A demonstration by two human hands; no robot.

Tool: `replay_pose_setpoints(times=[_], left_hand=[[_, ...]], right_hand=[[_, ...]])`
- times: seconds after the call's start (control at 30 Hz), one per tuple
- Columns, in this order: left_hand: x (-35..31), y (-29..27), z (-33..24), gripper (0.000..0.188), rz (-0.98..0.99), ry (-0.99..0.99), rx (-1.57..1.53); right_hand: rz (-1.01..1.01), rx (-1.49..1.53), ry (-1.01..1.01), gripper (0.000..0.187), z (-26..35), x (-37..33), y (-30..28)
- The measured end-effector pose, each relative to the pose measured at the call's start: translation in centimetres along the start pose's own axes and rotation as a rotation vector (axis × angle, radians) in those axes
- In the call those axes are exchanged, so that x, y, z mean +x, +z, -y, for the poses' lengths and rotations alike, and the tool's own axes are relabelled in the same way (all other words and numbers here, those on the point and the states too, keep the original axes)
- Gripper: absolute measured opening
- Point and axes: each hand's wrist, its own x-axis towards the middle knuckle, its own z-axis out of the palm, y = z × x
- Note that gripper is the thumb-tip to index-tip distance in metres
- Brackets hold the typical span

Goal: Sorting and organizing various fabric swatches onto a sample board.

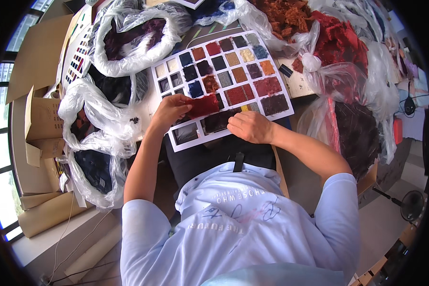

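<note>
A white swatch board (209, 137) lies tilted in front of my lap, covered with rows of fuzzy fibre squares in many colours. My left hand (170, 113) pinches the left end of a deep red fibre swatch (205, 106) on the lower part of the board. My right hand (250, 127) rests over the board's lower edge with its fingers curled together. Its fingertips are beside a dark swatch (215, 122) and a small yellow piece (245, 108); whatever they may hold is hidden. A red-brown swatch (239, 95) sits between and above the hands.
Clear plastic bags with dark fibre (93, 169) line the left side, near an open cardboard box (45, 119). Loose rust-orange fibre (286, 19) and a bag of red fibre (338, 45) stand at the far right. A bag of dark brown fibre (357, 138) hangs below them.
</note>
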Motion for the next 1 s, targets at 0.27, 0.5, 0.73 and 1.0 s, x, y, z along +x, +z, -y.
replay_pose_setpoints(times=[0.27,0.5,0.73,1.0], left_hand=[[1.7,2.1,-0.2,0.02,-0.148,0.163,0.378],[0.9,3.0,-1.0,0.019,-0.301,0.254,0.662],[0.9,3.2,-0.6,0.013,-0.299,0.398,0.793],[0.3,1.1,-0.2,0.029,-0.056,0.674,0.817]], right_hand=[[0.09,0.035,0.026,0.01,1.1,1.0,1.1],[0.169,0.126,0.113,0.007,0.5,1.9,0.9],[0.192,0.297,0.257,0.007,0.0,2.7,1.7],[0.267,0.096,0.393,0.036,1.4,4.1,2.2]])
